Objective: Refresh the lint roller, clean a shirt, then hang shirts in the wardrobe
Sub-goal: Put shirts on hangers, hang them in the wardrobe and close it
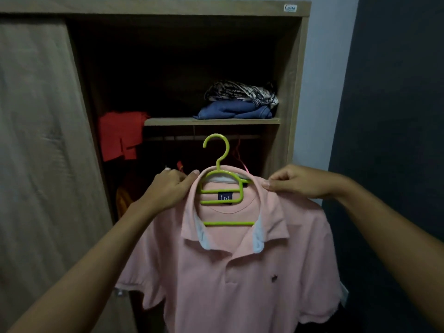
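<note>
Pink polo shirt [230, 272] sits on a lime-green hanger [219, 186], held up in front of the open wardrobe [292, 68], just below the rail [173, 138]. Left hand [168, 188] & right hand [295, 181] each pinch a shoulder, fingers closed on fabric. Risk, imo: only cloth is gripped, not the hanger, so lifting the hook to the rail could tilt it & slide the shirt off.

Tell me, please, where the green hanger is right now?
In the head view, the green hanger sits centre frame inside the pink shirt collar, between left hand and right hand, before the open wardrobe.
</note>
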Demonstrator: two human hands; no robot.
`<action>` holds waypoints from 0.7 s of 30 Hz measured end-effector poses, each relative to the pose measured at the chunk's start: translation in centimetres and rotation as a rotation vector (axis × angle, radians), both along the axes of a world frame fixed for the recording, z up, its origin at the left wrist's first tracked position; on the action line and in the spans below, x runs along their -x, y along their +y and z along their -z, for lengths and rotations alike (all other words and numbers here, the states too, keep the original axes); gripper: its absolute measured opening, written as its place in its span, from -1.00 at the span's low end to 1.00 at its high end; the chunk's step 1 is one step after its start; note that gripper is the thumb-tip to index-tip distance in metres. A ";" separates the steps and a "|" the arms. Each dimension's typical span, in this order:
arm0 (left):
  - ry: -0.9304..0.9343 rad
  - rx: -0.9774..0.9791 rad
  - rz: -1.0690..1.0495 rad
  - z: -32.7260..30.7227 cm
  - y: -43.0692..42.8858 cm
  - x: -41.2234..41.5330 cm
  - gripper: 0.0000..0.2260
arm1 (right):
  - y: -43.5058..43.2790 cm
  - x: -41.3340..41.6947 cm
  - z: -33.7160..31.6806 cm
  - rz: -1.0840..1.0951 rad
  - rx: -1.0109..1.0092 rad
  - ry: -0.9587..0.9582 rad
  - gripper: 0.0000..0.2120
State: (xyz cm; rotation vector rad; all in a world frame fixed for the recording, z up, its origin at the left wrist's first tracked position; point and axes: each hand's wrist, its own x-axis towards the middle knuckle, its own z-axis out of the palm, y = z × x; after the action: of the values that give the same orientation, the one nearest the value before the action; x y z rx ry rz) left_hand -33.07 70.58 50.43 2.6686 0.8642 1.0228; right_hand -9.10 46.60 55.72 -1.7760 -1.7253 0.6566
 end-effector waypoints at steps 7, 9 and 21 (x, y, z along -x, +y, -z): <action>0.056 0.020 -0.003 1.8 1.0 -1.1 -0.57 | 1.3 -0.8 0.6 0.067 0.102 -0.050 -0.56; 0.043 0.023 -0.050 2.2 1.9 -1.2 -0.60 | 1.8 -1.1 1.1 0.109 0.124 -0.088 -0.54; 0.059 0.187 -0.192 3.3 7.4 -4.0 -0.72 | 10.0 0.5 4.5 0.395 -0.015 0.165 -0.68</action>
State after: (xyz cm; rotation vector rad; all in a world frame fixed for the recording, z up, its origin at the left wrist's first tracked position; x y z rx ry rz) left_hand -29.10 77.99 47.12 2.5081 1.1851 0.8551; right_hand -9.57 56.58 51.25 -1.9194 -1.2196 0.5947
